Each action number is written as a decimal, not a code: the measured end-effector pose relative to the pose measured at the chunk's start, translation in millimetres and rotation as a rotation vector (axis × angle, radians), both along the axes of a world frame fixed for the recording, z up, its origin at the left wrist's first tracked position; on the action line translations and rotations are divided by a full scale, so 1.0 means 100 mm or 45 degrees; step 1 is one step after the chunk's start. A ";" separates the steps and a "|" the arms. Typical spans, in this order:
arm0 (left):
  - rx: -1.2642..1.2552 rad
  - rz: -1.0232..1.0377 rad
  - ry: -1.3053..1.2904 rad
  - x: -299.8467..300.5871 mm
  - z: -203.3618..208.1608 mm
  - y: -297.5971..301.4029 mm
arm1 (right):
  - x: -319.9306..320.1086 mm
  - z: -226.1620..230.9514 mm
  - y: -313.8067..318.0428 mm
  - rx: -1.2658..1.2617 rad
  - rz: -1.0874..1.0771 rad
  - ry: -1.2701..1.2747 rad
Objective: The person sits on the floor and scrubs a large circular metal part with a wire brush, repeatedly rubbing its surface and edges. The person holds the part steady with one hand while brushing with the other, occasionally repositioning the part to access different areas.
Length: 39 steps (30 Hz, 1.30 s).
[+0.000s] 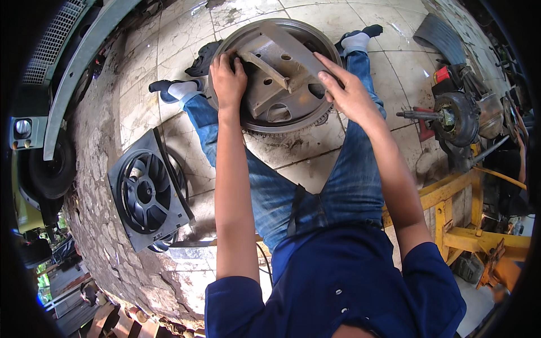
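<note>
A round metal flywheel with a toothed rim lies on the tiles between my outstretched legs. My right hand grips the lower right end of a flat steel bar, which slants across the flywheel. A narrower angled metal bracket lies below the bar, over the flywheel's face. At the flywheel's left side, my left hand is closed, its fingertips curled at the bracket's upper left end. The fingers partly hide that contact.
A black radiator fan in its shroud sits on the floor at left. To the right are a dark hub-like machine part, a yellow metal frame and a ribbed black mat. A vehicle's chrome bumper borders the far left.
</note>
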<state>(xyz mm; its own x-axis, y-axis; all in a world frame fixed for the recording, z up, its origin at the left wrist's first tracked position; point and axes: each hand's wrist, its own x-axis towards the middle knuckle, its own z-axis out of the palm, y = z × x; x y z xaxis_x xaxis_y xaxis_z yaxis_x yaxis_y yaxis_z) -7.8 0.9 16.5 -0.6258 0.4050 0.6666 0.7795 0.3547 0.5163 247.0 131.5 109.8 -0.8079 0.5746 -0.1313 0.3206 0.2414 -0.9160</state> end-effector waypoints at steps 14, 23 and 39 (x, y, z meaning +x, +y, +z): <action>-0.041 0.016 0.002 -0.06 -0.07 -0.02 | 0.02 -0.07 -0.25 0.114 -0.109 -0.064; -0.064 0.015 -0.039 -0.05 -0.07 -0.01 | 0.04 -0.24 -0.32 0.426 -0.093 0.091; -0.059 -0.003 -0.064 -0.02 -0.05 -0.03 | 0.05 -0.35 -0.33 0.450 -0.129 0.201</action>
